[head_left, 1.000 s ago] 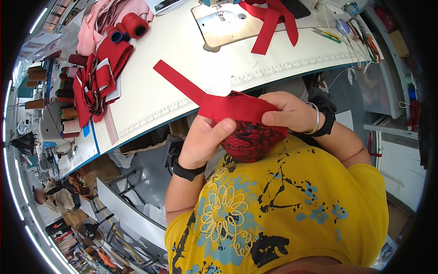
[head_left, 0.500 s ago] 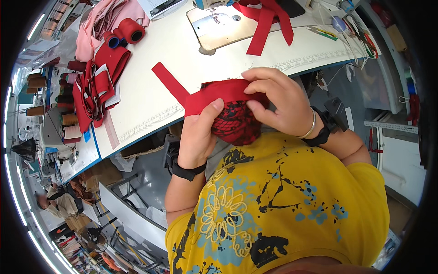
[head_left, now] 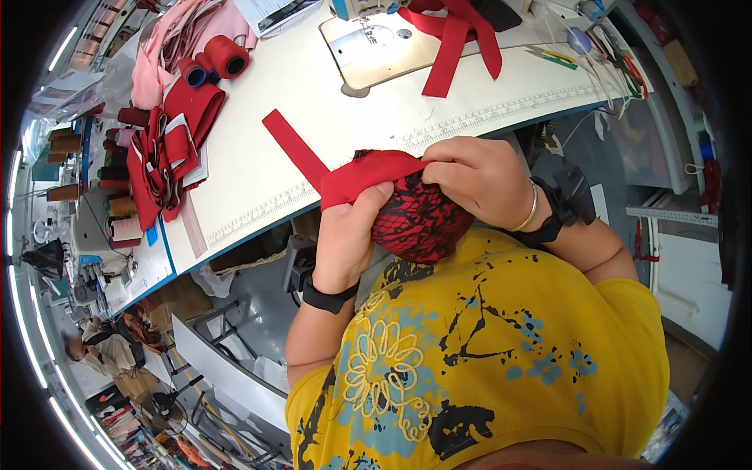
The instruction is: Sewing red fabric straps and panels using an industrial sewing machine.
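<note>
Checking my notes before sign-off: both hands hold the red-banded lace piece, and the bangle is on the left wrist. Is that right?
Not quite: the head view shows the bangle on the right wrist. The left hand and right hand do both hold the red-banded lace piece.

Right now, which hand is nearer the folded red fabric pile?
Left. The left hand is right of the red fabric pile and lower in view; the right hand is farther right.

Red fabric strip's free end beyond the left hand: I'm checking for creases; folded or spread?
Spread: the red fabric strip's free end runs straight, no fold showing.
</note>
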`<action>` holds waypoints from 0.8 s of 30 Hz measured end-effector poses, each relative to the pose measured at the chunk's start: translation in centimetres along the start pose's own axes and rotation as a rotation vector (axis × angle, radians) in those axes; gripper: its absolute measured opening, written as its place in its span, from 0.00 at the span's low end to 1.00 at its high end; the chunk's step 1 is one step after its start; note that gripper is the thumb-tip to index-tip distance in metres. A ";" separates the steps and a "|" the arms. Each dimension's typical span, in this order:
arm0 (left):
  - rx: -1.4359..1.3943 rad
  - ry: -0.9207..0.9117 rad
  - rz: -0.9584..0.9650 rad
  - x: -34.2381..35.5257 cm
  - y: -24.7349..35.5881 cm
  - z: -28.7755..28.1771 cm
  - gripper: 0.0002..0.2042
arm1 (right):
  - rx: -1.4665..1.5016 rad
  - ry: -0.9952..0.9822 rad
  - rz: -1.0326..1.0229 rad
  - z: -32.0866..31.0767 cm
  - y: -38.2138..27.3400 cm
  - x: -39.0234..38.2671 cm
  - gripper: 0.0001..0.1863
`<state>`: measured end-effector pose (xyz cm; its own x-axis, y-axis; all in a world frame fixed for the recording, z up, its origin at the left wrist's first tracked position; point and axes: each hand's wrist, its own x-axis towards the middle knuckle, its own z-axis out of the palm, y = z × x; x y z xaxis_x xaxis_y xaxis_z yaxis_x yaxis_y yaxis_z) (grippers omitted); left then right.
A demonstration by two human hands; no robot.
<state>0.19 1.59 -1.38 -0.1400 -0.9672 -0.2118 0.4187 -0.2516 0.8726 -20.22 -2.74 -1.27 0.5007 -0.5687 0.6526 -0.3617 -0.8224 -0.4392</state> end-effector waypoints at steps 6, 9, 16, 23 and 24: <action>-0.083 -0.009 -0.080 -0.1 0.0 -0.4 0.11 | 0.065 -0.120 -0.035 -0.8 0.0 0.0 0.13; -0.140 -0.038 -0.130 -0.4 -0.3 -0.9 0.12 | 0.129 -0.201 -0.074 -1.0 0.6 0.0 0.12; -0.254 -0.176 -0.187 -0.4 -0.4 -1.1 0.16 | 0.128 -0.213 -0.163 -1.1 0.9 -0.4 0.12; -0.249 -0.430 -0.028 -0.4 0.1 -1.2 0.20 | 0.015 -0.137 -0.293 -1.5 0.5 -0.3 0.16; -0.243 -0.284 -0.048 -0.6 0.4 -0.6 0.20 | -0.035 -0.071 -0.318 -1.2 0.5 0.0 0.13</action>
<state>0.98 2.07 -1.13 -0.3935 -0.9150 -0.0895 0.6015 -0.3299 0.7275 -21.37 -3.08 -0.73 0.6464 -0.2839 0.7082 -0.2044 -0.9587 -0.1978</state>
